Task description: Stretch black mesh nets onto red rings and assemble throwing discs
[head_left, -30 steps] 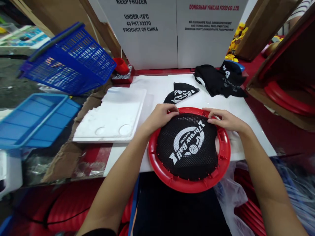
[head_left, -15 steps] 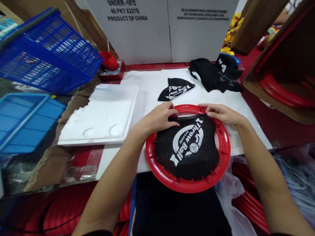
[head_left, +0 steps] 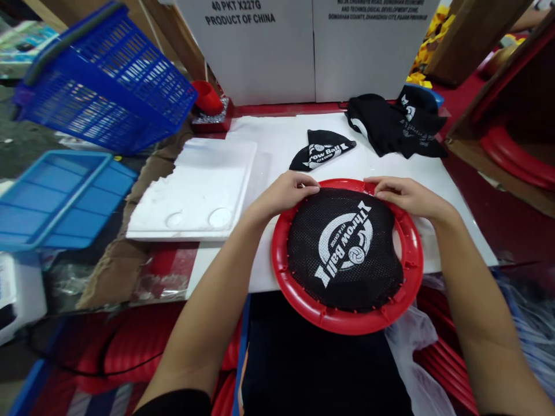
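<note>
A red plastic ring [head_left: 284, 263] with small pegs along its inside rests at the table's front edge. Black mesh netting [head_left: 303, 242], printed "Throw Ball" in white, spans most of its opening; a gap shows at the right side. At the ring's upper left, my left hand [head_left: 295, 190] pinches the netting's edge against the rim. My right hand [head_left: 405, 195] grips the ring's upper right, thumb by the inner edge and index finger over the rim. Beyond the ring lies a folded black printed net [head_left: 323, 150], touched by neither hand.
More black nets [head_left: 390, 124] are heaped at the back right. A white foam slab [head_left: 199, 185] lies left, near a blue basket [head_left: 108, 75] and a light-blue crate [head_left: 65, 199]. A large white carton [head_left: 277, 52] stands behind. Red rings [head_left: 515, 153] sit in a box at right.
My left hand has drawn the netting's top edge up to the rim at the upper left, closing the gap there. My right hand keeps its place on the ring. The view has shifted slightly.
</note>
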Available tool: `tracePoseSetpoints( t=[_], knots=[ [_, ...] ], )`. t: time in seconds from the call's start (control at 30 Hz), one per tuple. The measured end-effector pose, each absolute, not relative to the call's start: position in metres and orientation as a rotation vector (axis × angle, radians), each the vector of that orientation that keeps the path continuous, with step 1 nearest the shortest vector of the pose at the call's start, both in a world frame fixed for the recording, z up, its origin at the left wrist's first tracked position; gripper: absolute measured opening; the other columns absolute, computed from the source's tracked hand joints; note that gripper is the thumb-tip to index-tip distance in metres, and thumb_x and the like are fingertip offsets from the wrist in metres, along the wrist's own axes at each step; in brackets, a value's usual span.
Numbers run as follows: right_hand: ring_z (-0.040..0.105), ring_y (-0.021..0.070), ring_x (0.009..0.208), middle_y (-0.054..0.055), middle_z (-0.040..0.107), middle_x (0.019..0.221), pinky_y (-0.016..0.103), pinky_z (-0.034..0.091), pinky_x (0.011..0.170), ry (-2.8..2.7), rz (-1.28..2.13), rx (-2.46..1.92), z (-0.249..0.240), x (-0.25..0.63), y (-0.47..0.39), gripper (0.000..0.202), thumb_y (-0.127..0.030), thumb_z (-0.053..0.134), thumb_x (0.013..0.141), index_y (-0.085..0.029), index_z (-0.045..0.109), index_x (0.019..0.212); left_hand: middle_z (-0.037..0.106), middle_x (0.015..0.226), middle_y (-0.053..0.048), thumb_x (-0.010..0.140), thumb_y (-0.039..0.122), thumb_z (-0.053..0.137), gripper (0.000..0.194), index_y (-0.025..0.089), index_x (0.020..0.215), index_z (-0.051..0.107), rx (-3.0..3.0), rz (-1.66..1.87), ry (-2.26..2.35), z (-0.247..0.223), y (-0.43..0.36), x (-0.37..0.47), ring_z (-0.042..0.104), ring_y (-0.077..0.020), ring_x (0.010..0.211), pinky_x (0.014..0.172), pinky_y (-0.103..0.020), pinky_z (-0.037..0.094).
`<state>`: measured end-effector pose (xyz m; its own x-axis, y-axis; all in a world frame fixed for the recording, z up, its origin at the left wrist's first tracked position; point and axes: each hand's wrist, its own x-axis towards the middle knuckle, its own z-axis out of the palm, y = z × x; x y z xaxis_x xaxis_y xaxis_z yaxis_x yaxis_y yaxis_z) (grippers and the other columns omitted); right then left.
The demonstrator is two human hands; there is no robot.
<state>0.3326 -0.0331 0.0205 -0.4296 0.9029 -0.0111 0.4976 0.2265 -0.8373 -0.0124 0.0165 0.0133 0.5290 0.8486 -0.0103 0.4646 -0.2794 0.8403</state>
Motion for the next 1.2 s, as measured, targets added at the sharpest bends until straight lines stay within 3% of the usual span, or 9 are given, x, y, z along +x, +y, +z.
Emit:
tracePoseSetpoints(
  t=[0.1,0.23,0.37,0.47,0.57,0.67,0.8,1.0,1.2],
  knots=[
    [0.056,0.0322,0.147,0.001,0.062,0.157,0.058,0.039,0.128,-2.030,1.004,-1.218,0.024,0.325,-0.037,0.025,-0.050,0.064,0.101,-0.031,0.079,0.108,0.074,0.086,-0.005,0.096,0.034,0.062,0.023,0.017,0.089,0.077,1.975,0.491,1.056,0.015,0.018,-0.012,0.061,-0.0177,0.078,0.076,-0.035,0.049],
    [0.028,0.0338,0.166,-0.004,0.039,0.175,0.063,0.021,0.137,-2.359,0.764,-1.121,0.017,0.308,-0.041,0.031,-0.044,0.064,0.102,-0.037,0.077,0.129,0.069,0.096,-0.008,0.096,0.031,0.062,0.022,0.018,0.092,0.079,2.091,0.533,1.144,0.012,0.018,-0.013,0.062,-0.0194,0.085,0.084,-0.037,0.052],
    [0.016,0.0330,0.169,-0.002,0.028,0.179,0.063,0.018,0.138,-2.499,0.678,-1.168,0.007,0.302,-0.042,0.046,-0.046,0.063,0.102,-0.034,0.067,0.146,0.065,0.104,-0.008,0.095,0.030,0.063,0.022,0.018,0.091,0.081,2.152,0.525,1.224,0.006,0.020,-0.014,0.062,-0.0187,0.085,0.091,-0.040,0.054],
    [0.023,0.0326,0.167,-0.001,0.034,0.177,0.060,0.024,0.138,-2.456,0.713,-1.204,0.007,0.304,-0.040,0.038,-0.050,0.067,0.099,-0.030,0.073,0.130,0.066,0.101,-0.008,0.092,0.028,0.064,0.020,0.019,0.091,0.081,2.153,0.537,1.232,0.005,0.022,-0.013,0.063,-0.0199,0.087,0.092,-0.041,0.054],
    [0.040,0.0331,0.160,0.001,0.044,0.172,0.058,0.033,0.134,-2.338,0.821,-1.231,0.012,0.304,-0.038,0.024,-0.049,0.072,0.095,-0.027,0.075,0.105,0.069,0.093,-0.007,0.089,0.027,0.064,0.018,0.018,0.087,0.080,2.098,0.487,1.237,0.009,0.023,-0.011,0.063,-0.0214,0.086,0.089,-0.041,0.052],
    [0.055,0.0345,0.149,0.002,0.058,0.162,0.058,0.037,0.130,-2.124,0.985,-1.286,0.018,0.306,-0.036,0.020,-0.047,0.074,0.093,-0.027,0.074,0.092,0.069,0.083,-0.005,0.090,0.030,0.064,0.019,0.017,0.085,0.076,1.930,0.466,1.202,0.012,0.022,-0.008,0.061,-0.0201,0.079,0.082,-0.038,0.050],
    [0.064,0.0360,0.138,0.006,0.066,0.153,0.063,0.042,0.124,-1.806,1.213,-1.318,0.018,0.308,-0.033,0.020,-0.044,0.079,0.087,-0.024,0.076,0.085,0.070,0.084,-0.006,0.092,0.034,0.064,0.023,0.016,0.089,0.076,1.890,0.476,1.228,0.008,0.020,-0.006,0.060,-0.0204,0.078,0.077,-0.037,0.048],
    [0.070,0.0349,0.126,0.009,0.078,0.132,0.061,0.046,0.121,-1.559,1.234,-1.341,0.011,0.308,-0.027,0.021,-0.039,0.092,0.073,-0.023,0.081,0.080,0.068,0.098,-0.009,0.098,0.029,0.061,0.023,0.019,0.095,0.081,2.233,0.476,1.240,0.008,0.016,-0.006,0.064,-0.0239,0.094,0.093,-0.042,0.051],
    [0.071,0.0324,0.120,0.009,0.077,0.133,0.057,0.049,0.116,-1.685,1.198,-1.347,0.013,0.309,-0.024,0.024,-0.046,0.082,0.083,-0.022,0.080,0.083,0.064,0.120,-0.011,0.103,0.032,0.061,0.022,0.021,0.113,0.078,2.513,0.629,0.949,0.018,-0.002,0.013,0.061,-0.0262,0.112,0.106,-0.044,0.049]
  ],
)
